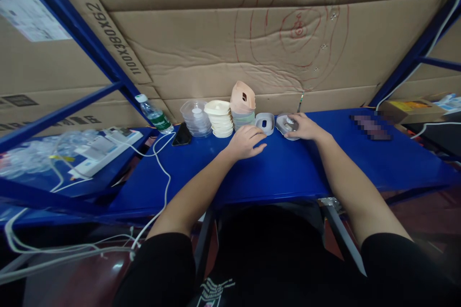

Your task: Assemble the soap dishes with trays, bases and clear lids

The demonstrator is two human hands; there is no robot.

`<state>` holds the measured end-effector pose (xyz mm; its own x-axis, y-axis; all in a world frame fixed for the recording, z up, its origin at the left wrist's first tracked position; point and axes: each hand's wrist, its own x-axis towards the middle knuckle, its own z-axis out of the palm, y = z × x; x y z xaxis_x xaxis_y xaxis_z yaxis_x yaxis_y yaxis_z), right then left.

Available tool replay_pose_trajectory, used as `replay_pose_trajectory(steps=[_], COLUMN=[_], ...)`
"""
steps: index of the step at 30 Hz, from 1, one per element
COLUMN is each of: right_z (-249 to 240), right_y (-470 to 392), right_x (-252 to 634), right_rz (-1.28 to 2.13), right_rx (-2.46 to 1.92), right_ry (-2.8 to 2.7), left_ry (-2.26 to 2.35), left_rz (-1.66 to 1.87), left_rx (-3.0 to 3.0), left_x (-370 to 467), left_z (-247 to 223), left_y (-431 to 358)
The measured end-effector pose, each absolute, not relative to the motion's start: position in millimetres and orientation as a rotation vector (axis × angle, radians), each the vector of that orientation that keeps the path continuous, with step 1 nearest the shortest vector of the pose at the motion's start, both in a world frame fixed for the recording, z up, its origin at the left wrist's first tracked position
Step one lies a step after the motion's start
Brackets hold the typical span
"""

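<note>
My right hand (305,127) is curled over a greyish, see-through shallow plastic dish (282,123) on the blue table, thumb at its near edge and fingers on its far side. To the left of that dish lies a grey rounded-square plastic piece (265,118) with a dark oval hole in its middle. My left hand (248,142) hovers palm down just in front of the stacks, fingers stretched out and holding nothing visible. Behind it rises a stack of peach plastic pieces (242,98) above pale green ones (242,120). Beside this stand cream pieces (221,120) and clear ones (194,117).
A water bottle (155,115) and a black phone (182,135) are at the left, near a white cable (168,177). A cardboard wall (201,53) closes off the back of the blue table (281,175). Blue frame posts (82,33) flank it. A blurred-out object (372,127) lies right.
</note>
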<state>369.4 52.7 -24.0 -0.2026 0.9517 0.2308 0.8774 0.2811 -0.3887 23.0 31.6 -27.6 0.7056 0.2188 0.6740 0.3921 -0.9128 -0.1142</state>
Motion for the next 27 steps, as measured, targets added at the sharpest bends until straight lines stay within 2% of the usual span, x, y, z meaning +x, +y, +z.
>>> replay_pose_trajectory(steps=[6, 10, 14, 17, 23, 27], right_z=[-13, 0, 11, 16, 22, 25], right_y=[46, 36, 29, 22, 6, 7], right_x=[370, 365, 358, 343, 305, 305], right_rz=[0.219, 0.119, 0.411, 0.666, 0.899, 0.877], right_rx=[-1.486, -1.346, -1.177, -1.109, -1.124, -1.059], right_ry=[-2.048, -1.783, -1.476, -1.447, -1.592, -1.511], left_ry=[-0.513, -0.536, -0.609, -0.651, -0.576, -0.639], left_rz=[-0.985, -0.984, -1.032, -1.039, -0.988, -1.096], left_rx=[-2.694, -2.645, -2.531, -2.493, -2.541, -2.551], left_x=[23, 23, 23, 23, 21, 9], left_z=[-26, -27, -29, -27, -17, -12], left_y=[31, 31, 31, 29, 23, 32])
